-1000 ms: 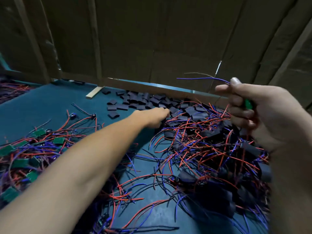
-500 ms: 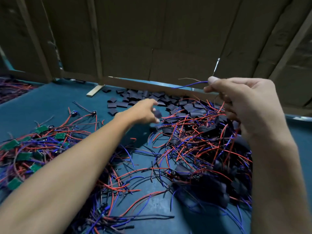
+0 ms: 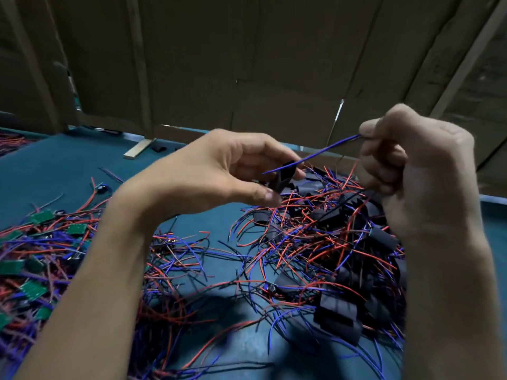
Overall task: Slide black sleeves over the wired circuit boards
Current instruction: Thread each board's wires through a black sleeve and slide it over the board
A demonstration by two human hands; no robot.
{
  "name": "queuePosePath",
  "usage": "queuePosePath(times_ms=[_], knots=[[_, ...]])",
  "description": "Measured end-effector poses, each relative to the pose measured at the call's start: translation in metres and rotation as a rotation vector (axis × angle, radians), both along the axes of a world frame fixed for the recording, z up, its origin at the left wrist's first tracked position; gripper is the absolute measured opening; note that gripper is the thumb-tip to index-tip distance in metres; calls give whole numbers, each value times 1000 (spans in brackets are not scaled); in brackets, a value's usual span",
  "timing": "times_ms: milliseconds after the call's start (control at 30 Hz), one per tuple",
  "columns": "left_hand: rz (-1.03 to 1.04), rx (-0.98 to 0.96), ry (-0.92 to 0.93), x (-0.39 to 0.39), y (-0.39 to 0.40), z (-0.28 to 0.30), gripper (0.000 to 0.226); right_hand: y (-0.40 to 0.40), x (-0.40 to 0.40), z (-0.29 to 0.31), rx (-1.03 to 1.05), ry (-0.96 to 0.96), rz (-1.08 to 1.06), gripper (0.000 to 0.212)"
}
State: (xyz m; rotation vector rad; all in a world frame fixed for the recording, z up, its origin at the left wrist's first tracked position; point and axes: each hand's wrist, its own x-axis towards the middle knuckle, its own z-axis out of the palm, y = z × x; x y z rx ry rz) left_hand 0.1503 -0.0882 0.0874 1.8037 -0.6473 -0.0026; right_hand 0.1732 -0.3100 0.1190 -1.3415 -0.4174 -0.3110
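Observation:
My left hand (image 3: 219, 171) holds a black sleeve (image 3: 282, 176) between thumb and fingers, raised above the table. My right hand (image 3: 417, 171) is curled round a wired circuit board; the board itself is hidden inside the fist. Its blue wire (image 3: 312, 158) sticks out leftward, with the tip at the sleeve's mouth. Below lies a pile of sleeved boards (image 3: 337, 311) tangled in red and blue wires. Bare green boards (image 3: 75, 229) with wires lie at the left.
The teal table top (image 3: 55, 176) carries a small wooden strip (image 3: 138, 149) at the back. Brown cardboard walls (image 3: 247, 64) close off the far side. One loose black sleeve (image 3: 158, 148) lies near the strip.
My left hand has come back from the far sleeve pile holding one sleeve and now sits close to my right hand. The blue wire points at the sleeve.

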Motion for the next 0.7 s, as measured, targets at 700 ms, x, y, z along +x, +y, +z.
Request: queuePosePath(times_ms=[700], knots=[[48,-16,6,-14,16,4,50,-9,-8,3,-73,-145,92,26]])
